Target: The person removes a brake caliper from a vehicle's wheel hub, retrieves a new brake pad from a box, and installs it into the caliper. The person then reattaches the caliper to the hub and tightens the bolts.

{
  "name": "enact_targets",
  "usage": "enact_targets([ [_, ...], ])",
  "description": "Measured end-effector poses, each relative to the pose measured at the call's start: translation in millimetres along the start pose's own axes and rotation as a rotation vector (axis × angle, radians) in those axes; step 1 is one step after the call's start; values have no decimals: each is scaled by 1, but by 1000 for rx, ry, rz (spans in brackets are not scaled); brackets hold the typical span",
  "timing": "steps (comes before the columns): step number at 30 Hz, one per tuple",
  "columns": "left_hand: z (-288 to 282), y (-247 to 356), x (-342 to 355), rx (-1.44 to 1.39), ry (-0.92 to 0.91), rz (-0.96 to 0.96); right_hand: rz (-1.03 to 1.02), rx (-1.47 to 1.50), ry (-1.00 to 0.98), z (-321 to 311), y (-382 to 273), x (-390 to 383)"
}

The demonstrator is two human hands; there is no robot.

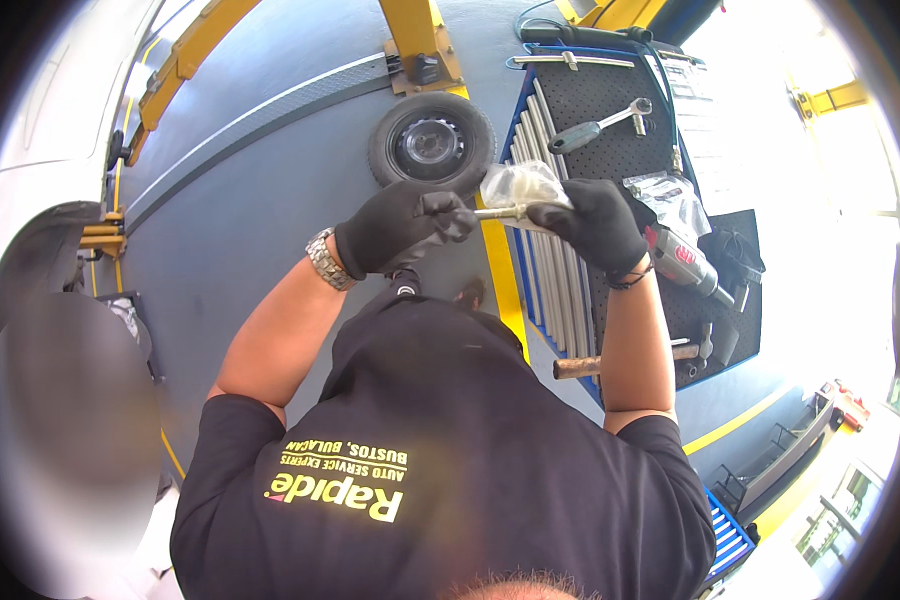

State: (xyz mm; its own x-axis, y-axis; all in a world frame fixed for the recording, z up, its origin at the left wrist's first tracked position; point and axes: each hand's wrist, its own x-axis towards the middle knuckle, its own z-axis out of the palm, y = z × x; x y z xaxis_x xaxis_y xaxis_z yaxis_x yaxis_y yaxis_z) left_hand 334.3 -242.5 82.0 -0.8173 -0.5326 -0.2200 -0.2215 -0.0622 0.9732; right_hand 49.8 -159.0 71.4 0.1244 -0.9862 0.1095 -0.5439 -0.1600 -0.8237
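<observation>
We hold a slim metal rod (497,213) level in front of us, stretched between our two black-gloved hands, above the floor and just left of the tool cart's top. Our left hand (398,228) is curled tight around the rod's left end, knuckles up. Our right hand (597,222) pinches a crumpled clear plastic bag (522,184) between thumb and fingers; the rod's other end meets it there, but we cannot tell whether those fingers grip the rod too. A metal-link watch (328,262) circles our left wrist, a dark bracelet (630,277) our right.

Beside our right arm stands the blue tool cart (567,290) with its long drawer pulls and black perforated top (580,90). On it we see a ratchet (602,128), another clear plastic bag (675,203), a red-and-grey impact wrench (684,262) and a wooden-handled hammer (576,368), partly hidden under our forearm.

Beyond our hands, a tyre on a black steel wheel (432,145) lies face up on the grey floor (270,185), near the foot of a yellow lift post (417,45).
</observation>
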Motion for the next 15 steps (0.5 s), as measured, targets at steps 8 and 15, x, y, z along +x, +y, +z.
enact_targets([
  [8, -29, -70, -104, -262, 255, -182, -72, -869, -611, 68, 64, 1],
  [15, -21, -134, -187, -318, 459, -176, 215, -1285, -1352, 104, 127, -44],
])
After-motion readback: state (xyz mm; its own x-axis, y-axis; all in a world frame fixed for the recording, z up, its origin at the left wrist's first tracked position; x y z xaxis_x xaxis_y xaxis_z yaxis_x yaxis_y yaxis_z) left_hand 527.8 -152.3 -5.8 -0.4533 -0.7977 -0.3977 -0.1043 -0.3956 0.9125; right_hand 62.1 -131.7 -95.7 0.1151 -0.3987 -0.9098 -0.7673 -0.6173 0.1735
